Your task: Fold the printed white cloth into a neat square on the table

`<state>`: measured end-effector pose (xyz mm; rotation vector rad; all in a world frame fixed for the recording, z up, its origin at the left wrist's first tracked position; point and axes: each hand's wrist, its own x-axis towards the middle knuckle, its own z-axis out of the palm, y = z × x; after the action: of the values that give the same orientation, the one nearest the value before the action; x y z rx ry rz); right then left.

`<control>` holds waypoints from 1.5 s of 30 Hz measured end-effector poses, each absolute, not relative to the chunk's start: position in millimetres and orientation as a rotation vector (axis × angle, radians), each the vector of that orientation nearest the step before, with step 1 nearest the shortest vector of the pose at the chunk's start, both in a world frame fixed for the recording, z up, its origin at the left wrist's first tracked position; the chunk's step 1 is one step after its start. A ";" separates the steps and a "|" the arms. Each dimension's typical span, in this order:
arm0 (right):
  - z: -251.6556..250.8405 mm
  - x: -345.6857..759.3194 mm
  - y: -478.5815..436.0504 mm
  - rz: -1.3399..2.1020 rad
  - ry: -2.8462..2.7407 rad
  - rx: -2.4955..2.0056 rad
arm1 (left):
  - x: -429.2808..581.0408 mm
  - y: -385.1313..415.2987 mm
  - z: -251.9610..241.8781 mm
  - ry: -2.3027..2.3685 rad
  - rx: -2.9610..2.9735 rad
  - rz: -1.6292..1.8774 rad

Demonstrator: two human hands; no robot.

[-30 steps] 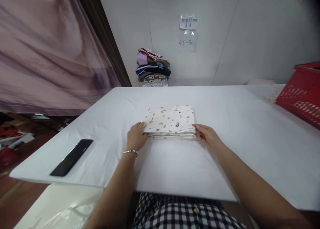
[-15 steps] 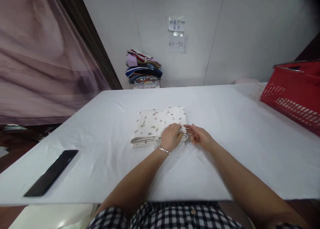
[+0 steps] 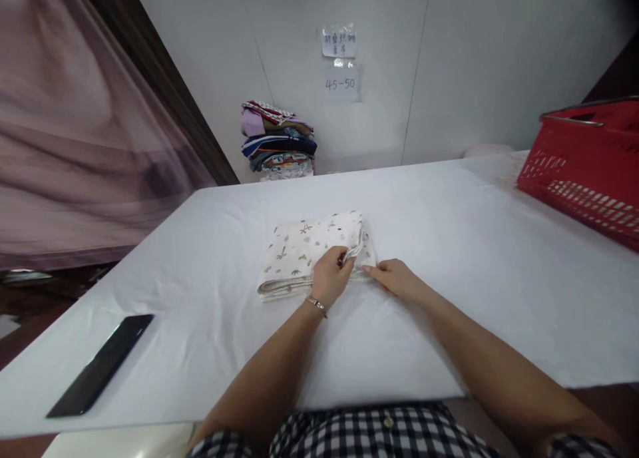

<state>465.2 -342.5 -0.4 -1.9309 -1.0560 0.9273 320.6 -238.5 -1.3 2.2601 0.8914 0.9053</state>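
A folded white cloth with small printed plant and star shapes lies in several layers on the white-covered table. My left hand, with a bracelet at the wrist, pinches the upper layers at the near right corner and lifts them slightly. Under that raised corner a lower layer shows. My right hand is at the cloth's right edge, thumb and fingers closed on the lower layer's corner.
A black phone-like slab lies at the table's left. A red plastic basket stands at the far right. Folded fabrics are stacked behind the table by the wall, below paper signs. A pink curtain hangs at left.
My left hand has peeled the upper layers up and leftward at the corner, baring the layer below. My right hand's fingers have closed at the lower corner. The view has tilted slightly.
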 end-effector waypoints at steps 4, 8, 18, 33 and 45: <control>-0.7 466.1 -340.1 0.963 -1.062 -1.851 | 319.2 -238.0 -1.4 0.880 2.298 0.903; -0.3 469.5 -340.5 1.115 -0.914 -1.679 | 318.4 -238.4 -0.7 0.879 2.310 0.901; -4.4 465.7 -336.4 1.126 -0.845 -1.757 | 320.2 -239.3 -2.4 0.858 2.346 0.905; -0.6 462.4 -337.0 1.260 -0.717 -1.297 | 323.6 -247.0 6.0 0.633 2.742 0.873; 6.3 477.3 -339.7 1.181 -0.874 -1.250 | 326.8 -244.5 10.4 0.708 2.782 0.835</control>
<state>477.3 -339.7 6.3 -1.2505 -0.8743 1.1813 326.8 -244.5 10.4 2.7817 0.7080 0.8347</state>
